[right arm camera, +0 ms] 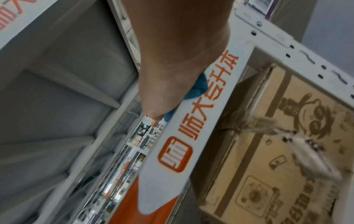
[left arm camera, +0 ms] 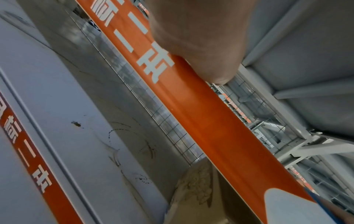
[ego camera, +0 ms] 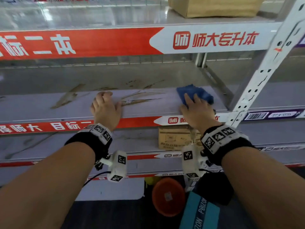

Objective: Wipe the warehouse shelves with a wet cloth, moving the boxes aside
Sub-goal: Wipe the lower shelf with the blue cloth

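A blue cloth (ego camera: 196,92) lies on the grey middle shelf (ego camera: 148,106) near its right end, and my right hand (ego camera: 196,109) lies flat on the cloth's near part with straight fingers. The right wrist view shows a strip of the same cloth (right arm camera: 199,84) under my palm. My left hand (ego camera: 105,106) rests on the shelf's front part, further left, holding nothing, its fingers lying on the surface. Brown streaks (ego camera: 140,98) mark the shelf between the hands. One cardboard box (ego camera: 175,138) stands on the shelf below, another box (ego camera: 214,5) on the shelf above.
A white perforated upright post (ego camera: 264,71) bounds the shelf on the right. Red and white banners (ego camera: 82,43) run along the shelf fronts. An orange basin (ego camera: 168,195) sits on the floor near my feet. Wire mesh (left arm camera: 153,109) backs the shelf.
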